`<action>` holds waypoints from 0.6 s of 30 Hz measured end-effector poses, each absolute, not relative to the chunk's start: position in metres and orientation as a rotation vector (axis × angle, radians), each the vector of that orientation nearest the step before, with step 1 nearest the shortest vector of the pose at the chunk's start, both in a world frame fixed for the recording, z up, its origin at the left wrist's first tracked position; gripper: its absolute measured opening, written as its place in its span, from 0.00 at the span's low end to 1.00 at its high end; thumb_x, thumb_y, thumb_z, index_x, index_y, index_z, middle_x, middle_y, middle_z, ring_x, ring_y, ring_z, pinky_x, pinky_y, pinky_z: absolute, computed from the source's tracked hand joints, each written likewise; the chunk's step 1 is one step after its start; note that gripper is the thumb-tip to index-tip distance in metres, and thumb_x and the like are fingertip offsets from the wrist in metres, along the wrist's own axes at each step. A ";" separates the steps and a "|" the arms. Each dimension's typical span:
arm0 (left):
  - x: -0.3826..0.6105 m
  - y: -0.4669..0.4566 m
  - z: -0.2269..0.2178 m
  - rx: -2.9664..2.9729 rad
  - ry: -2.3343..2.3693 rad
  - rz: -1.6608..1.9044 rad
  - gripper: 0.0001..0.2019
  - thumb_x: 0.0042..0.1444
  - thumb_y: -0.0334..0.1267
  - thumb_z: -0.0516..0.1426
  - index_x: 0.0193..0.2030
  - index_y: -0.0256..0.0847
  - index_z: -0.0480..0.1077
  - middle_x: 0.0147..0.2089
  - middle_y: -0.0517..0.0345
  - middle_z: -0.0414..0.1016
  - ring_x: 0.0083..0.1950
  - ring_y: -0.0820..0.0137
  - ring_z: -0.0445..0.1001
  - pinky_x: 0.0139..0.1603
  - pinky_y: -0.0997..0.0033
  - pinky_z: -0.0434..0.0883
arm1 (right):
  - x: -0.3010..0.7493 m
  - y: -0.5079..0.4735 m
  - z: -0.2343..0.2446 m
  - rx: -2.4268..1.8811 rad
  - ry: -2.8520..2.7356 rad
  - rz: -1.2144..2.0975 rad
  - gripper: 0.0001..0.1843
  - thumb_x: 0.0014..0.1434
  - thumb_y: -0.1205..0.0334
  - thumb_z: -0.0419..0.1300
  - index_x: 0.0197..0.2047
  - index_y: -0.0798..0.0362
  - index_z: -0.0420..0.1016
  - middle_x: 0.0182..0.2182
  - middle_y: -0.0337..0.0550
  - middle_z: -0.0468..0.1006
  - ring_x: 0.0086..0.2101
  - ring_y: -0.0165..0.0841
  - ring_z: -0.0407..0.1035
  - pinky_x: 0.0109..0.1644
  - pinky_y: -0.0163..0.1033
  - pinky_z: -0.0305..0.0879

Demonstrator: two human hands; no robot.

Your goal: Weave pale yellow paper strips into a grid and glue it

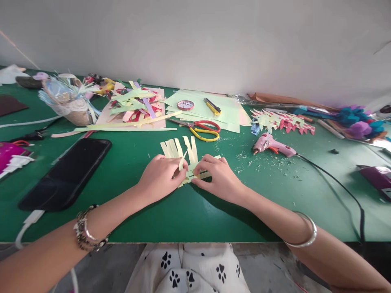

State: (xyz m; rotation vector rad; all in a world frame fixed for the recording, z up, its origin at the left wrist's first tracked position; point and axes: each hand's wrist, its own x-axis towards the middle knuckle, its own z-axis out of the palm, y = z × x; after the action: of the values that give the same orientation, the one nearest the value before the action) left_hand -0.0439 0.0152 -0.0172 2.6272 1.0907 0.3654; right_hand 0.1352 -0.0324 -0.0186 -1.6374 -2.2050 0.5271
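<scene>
Phone: the phone point(67, 175) lies slantwise on the desk point(137, 228), on a white cable point(33, 217), probably kept aside to leave the middle free.
Scrap pile: loose coloured strips point(134, 103) lie heaped beyond the left hand, seemingly gathered within reach.
Left hand: the left hand point(165, 177) pinches a curled pale strip point(183, 160) between thumb and fingers, apparently to control its bend.
Paper strips: the crossed pale strips point(172, 149) lie flat between and beyond both hands, the desk backing them.
Scissors: the scissors point(204, 129) rest just beyond the strips, handles rightward, perhaps for easy pickup.
Right hand: the right hand point(218, 179) grips the crossed strips' near part, likely steadying them.
Glue gun: the pink glue gun point(273, 145) lies farther right, cord trailing rightward.
</scene>
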 end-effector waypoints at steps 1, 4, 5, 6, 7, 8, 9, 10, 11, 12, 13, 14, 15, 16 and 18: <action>-0.044 0.016 -0.017 2.626 1.082 0.359 0.14 0.59 0.40 0.44 0.33 0.41 0.69 0.20 0.63 0.72 0.24 0.70 0.67 0.39 0.63 0.61 | 0.135 -0.033 -0.019 -1.648 -2.199 0.536 0.06 0.56 0.59 0.57 0.32 0.51 0.71 0.34 0.39 0.69 0.34 0.29 0.66 0.44 0.41 0.52; -0.045 0.016 -0.017 2.613 1.060 0.360 0.19 0.62 0.40 0.40 0.33 0.42 0.70 0.23 0.62 0.73 0.25 0.69 0.68 0.40 0.63 0.61 | 0.135 -0.033 -0.020 -1.655 -2.172 0.558 0.05 0.56 0.61 0.56 0.32 0.51 0.70 0.34 0.37 0.70 0.34 0.29 0.66 0.43 0.40 0.50; -0.045 0.016 -0.017 2.606 1.060 0.363 0.20 0.63 0.41 0.39 0.34 0.42 0.71 0.22 0.62 0.72 0.25 0.69 0.68 0.40 0.64 0.61 | 0.136 -0.033 -0.021 -1.658 -2.162 0.544 0.05 0.56 0.60 0.56 0.33 0.51 0.70 0.34 0.38 0.71 0.34 0.30 0.66 0.42 0.40 0.49; -0.045 0.016 -0.016 2.600 1.065 0.365 0.21 0.63 0.41 0.39 0.33 0.42 0.71 0.20 0.62 0.71 0.24 0.69 0.68 0.40 0.64 0.61 | 0.136 -0.032 -0.022 -1.664 -2.153 0.515 0.07 0.55 0.57 0.57 0.35 0.52 0.69 0.34 0.38 0.71 0.34 0.31 0.66 0.42 0.40 0.49; -0.046 0.016 -0.016 2.591 1.074 0.366 0.22 0.63 0.41 0.38 0.33 0.42 0.72 0.17 0.63 0.68 0.24 0.69 0.67 0.40 0.64 0.61 | 0.135 -0.032 -0.023 -1.671 -2.151 0.477 0.10 0.54 0.55 0.58 0.37 0.52 0.68 0.35 0.39 0.72 0.35 0.32 0.66 0.42 0.40 0.49; -0.046 0.016 -0.015 2.581 1.083 0.366 0.22 0.63 0.42 0.38 0.34 0.42 0.72 0.15 0.64 0.66 0.23 0.69 0.67 0.40 0.65 0.61 | 0.135 -0.032 -0.024 -1.679 -2.157 0.440 0.12 0.53 0.54 0.59 0.37 0.52 0.68 0.35 0.40 0.72 0.35 0.32 0.67 0.42 0.40 0.49; -0.046 0.016 -0.015 2.567 1.092 0.365 0.22 0.63 0.42 0.39 0.34 0.42 0.72 0.13 0.64 0.64 0.23 0.69 0.67 0.40 0.65 0.61 | 0.134 -0.032 -0.025 -1.688 -2.169 0.411 0.13 0.53 0.53 0.59 0.37 0.53 0.68 0.35 0.40 0.72 0.35 0.32 0.67 0.42 0.40 0.50; -0.047 0.016 -0.014 2.551 1.099 0.362 0.22 0.63 0.42 0.39 0.34 0.42 0.73 0.12 0.65 0.62 0.23 0.69 0.67 0.40 0.65 0.62 | 0.133 -0.031 -0.025 -1.696 -2.182 0.397 0.12 0.53 0.54 0.60 0.35 0.53 0.68 0.35 0.40 0.71 0.34 0.32 0.66 0.42 0.40 0.50; -0.047 0.016 -0.013 2.537 1.103 0.359 0.22 0.63 0.42 0.39 0.35 0.42 0.73 0.12 0.65 0.61 0.23 0.69 0.67 0.40 0.66 0.62 | 0.133 -0.031 -0.025 -1.703 -2.189 0.398 0.11 0.53 0.54 0.60 0.34 0.53 0.68 0.35 0.40 0.71 0.34 0.32 0.66 0.42 0.40 0.50; -0.047 0.015 -0.013 2.526 1.108 0.355 0.23 0.63 0.43 0.39 0.36 0.42 0.74 0.11 0.65 0.60 0.22 0.69 0.67 0.40 0.66 0.62 | 0.133 -0.031 -0.025 -1.708 -2.188 0.413 0.11 0.53 0.55 0.60 0.33 0.54 0.68 0.34 0.40 0.71 0.33 0.31 0.66 0.42 0.39 0.51; -0.048 0.015 -0.012 2.518 1.116 0.352 0.23 0.63 0.43 0.39 0.36 0.42 0.74 0.11 0.65 0.60 0.22 0.70 0.67 0.40 0.66 0.62 | 0.133 -0.031 -0.025 -1.710 -2.181 0.435 0.10 0.52 0.56 0.60 0.33 0.54 0.68 0.34 0.39 0.71 0.33 0.30 0.66 0.42 0.39 0.51; -0.048 0.015 -0.012 2.511 1.127 0.348 0.24 0.63 0.43 0.38 0.36 0.42 0.74 0.11 0.65 0.60 0.22 0.70 0.67 0.40 0.66 0.62 | 0.134 -0.031 -0.024 -1.708 -2.172 0.458 0.09 0.52 0.57 0.60 0.33 0.54 0.68 0.34 0.39 0.71 0.33 0.30 0.66 0.43 0.39 0.52; -0.048 0.015 -0.012 2.504 1.141 0.345 0.24 0.63 0.43 0.38 0.36 0.41 0.75 0.11 0.65 0.61 0.22 0.70 0.67 0.41 0.66 0.62 | 0.135 -0.031 -0.023 -1.701 -2.164 0.477 0.09 0.52 0.59 0.60 0.35 0.54 0.68 0.34 0.39 0.71 0.32 0.29 0.65 0.43 0.39 0.52; -0.049 0.015 -0.013 2.497 1.153 0.347 0.25 0.63 0.43 0.38 0.36 0.41 0.75 0.12 0.64 0.62 0.23 0.70 0.67 0.41 0.67 0.62 | 0.136 -0.031 -0.023 -1.692 -2.161 0.491 0.09 0.52 0.60 0.59 0.36 0.53 0.68 0.34 0.39 0.71 0.32 0.29 0.65 0.44 0.40 0.52; -0.049 0.016 -0.014 2.485 1.169 0.350 0.25 0.63 0.43 0.38 0.36 0.41 0.76 0.14 0.63 0.66 0.25 0.70 0.69 0.41 0.68 0.62 | 0.138 -0.031 -0.022 -1.672 -2.162 0.500 0.10 0.52 0.63 0.58 0.39 0.53 0.67 0.34 0.38 0.71 0.31 0.28 0.65 0.44 0.40 0.52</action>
State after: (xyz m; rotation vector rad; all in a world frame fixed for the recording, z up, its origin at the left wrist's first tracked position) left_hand -0.0490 0.0159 -0.0139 2.4846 1.1695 0.3497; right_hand 0.1385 -0.0312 -0.0224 -1.6725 -2.1621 0.4998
